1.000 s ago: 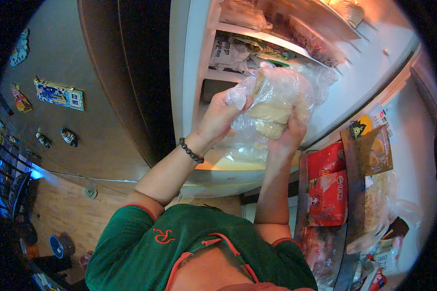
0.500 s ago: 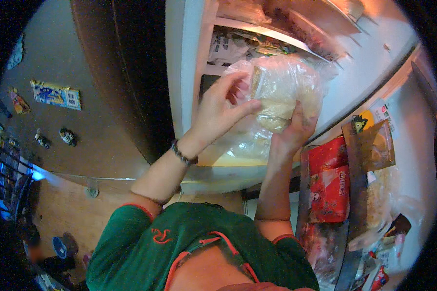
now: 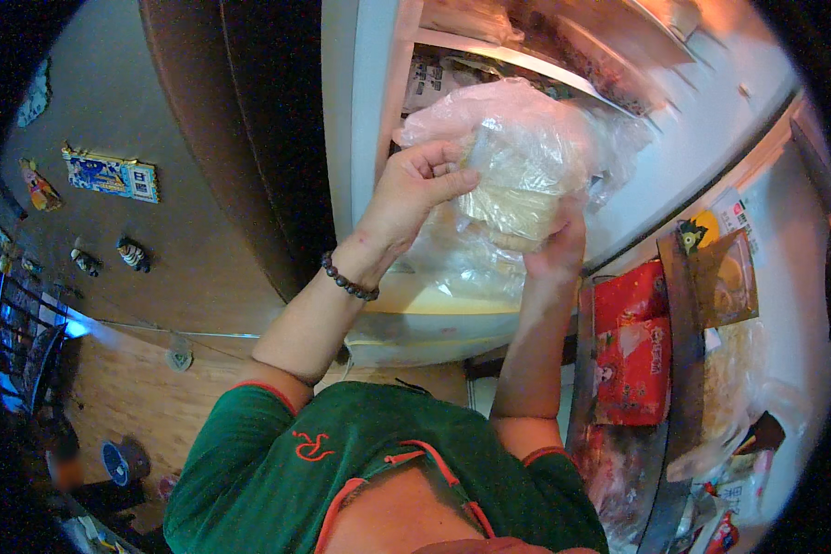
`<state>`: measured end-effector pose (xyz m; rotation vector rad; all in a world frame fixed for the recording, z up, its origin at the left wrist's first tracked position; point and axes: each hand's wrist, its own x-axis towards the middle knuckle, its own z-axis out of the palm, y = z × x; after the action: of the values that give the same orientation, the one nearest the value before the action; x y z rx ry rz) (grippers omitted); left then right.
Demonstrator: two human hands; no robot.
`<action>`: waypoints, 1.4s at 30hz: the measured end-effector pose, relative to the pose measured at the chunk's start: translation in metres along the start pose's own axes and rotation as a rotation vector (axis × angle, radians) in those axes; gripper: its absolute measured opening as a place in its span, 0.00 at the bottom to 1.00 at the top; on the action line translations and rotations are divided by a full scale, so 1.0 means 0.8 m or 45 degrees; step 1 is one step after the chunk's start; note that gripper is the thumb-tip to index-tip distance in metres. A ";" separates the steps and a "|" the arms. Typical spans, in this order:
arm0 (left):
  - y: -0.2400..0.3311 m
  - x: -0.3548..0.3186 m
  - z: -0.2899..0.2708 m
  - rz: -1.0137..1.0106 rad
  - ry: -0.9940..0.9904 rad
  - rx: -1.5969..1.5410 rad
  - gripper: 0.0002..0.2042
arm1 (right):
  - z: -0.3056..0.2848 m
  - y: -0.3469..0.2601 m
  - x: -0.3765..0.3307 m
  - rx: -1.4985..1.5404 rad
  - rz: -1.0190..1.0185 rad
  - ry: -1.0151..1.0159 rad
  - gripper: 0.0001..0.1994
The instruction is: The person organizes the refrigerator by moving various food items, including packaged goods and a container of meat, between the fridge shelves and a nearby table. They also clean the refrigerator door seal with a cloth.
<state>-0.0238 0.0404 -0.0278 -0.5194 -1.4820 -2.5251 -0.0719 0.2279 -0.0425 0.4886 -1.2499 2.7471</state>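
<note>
- Head view, centre-upper frame: a clear plastic bag [image 3: 526,157] with a pale, flat, layered food block inside is held up in front of an open fridge compartment [image 3: 379,111].
- Left hand [image 3: 411,189]: fingers are curled and closed on the bag's left side, thumb on the near face. A dark bead bracelet [image 3: 349,279] is worn on that wrist.
- Right hand [image 3: 556,247]: placed under the bag's lower right edge, supporting it; the fingers are hidden behind the plastic, so their closure cannot be told.
- Right of frame: red packets [image 3: 632,355] and other pouches are stored in the fridge door rack [image 3: 683,369].
- Left of frame: magnets [image 3: 111,174] are seen on a brown panel.
- Judged step: the bag is being handled at the shelf mouth, both hands engaged.
- Next move would call for a firm two-handed hold, as the loose film may slip.
</note>
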 end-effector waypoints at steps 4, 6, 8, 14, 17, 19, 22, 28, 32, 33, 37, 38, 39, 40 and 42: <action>-0.009 0.003 -0.007 0.143 0.062 0.270 0.06 | -0.013 0.004 0.002 -0.008 -0.021 -0.114 0.26; -0.008 0.002 -0.003 0.181 0.142 0.458 0.07 | -0.012 0.006 0.002 0.013 -0.018 -0.069 0.26; -0.011 0.002 0.000 0.147 0.162 0.399 0.09 | 0.017 0.002 -0.007 0.011 -0.041 -0.071 0.25; 0.005 0.005 0.004 0.313 0.049 0.218 0.21 | -0.013 0.000 0.011 -0.146 -0.080 -0.027 0.24; 0.007 0.000 0.011 0.315 -0.092 0.222 0.26 | -0.019 -0.004 0.010 -0.033 -0.065 -0.079 0.22; 0.008 -0.005 0.015 0.251 -0.148 0.137 0.28 | -0.010 -0.007 0.007 0.020 -0.077 -0.153 0.20; 0.006 -0.008 0.011 0.201 -0.164 0.123 0.29 | 0.007 -0.008 0.003 -0.051 -0.120 -0.212 0.19; 0.006 -0.010 0.009 0.155 -0.193 0.127 0.25 | 0.012 -0.003 0.001 -0.068 -0.166 -0.066 0.21; 0.006 -0.013 0.013 0.123 -0.128 0.143 0.19 | 0.026 -0.007 -0.001 -0.043 -0.217 -0.053 0.23; 0.006 -0.014 0.014 0.094 -0.104 0.144 0.18 | 0.027 -0.007 -0.002 -0.043 -0.225 -0.028 0.24; 0.000 -0.009 0.009 -0.018 -0.024 0.224 0.11 | 0.024 -0.002 -0.011 -0.264 -0.390 -0.026 0.22; -0.004 -0.006 0.000 -0.052 -0.003 0.154 0.09 | 0.023 -0.001 -0.014 -0.297 -0.422 0.008 0.22; -0.006 -0.003 -0.005 -0.085 0.018 0.085 0.08 | 0.022 0.001 -0.015 -0.329 -0.454 0.042 0.23; -0.007 0.001 -0.005 -0.049 0.109 -0.081 0.07 | 0.019 -0.001 -0.015 -0.283 -0.399 0.014 0.24; 0.005 0.002 -0.002 -0.139 0.166 -0.239 0.07 | 0.011 -0.008 -0.013 -0.189 -0.287 -0.042 0.26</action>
<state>-0.0247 0.0368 -0.0246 -0.2989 -1.2694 -2.7410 -0.0588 0.2262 -0.0360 0.6203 -1.3059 2.4501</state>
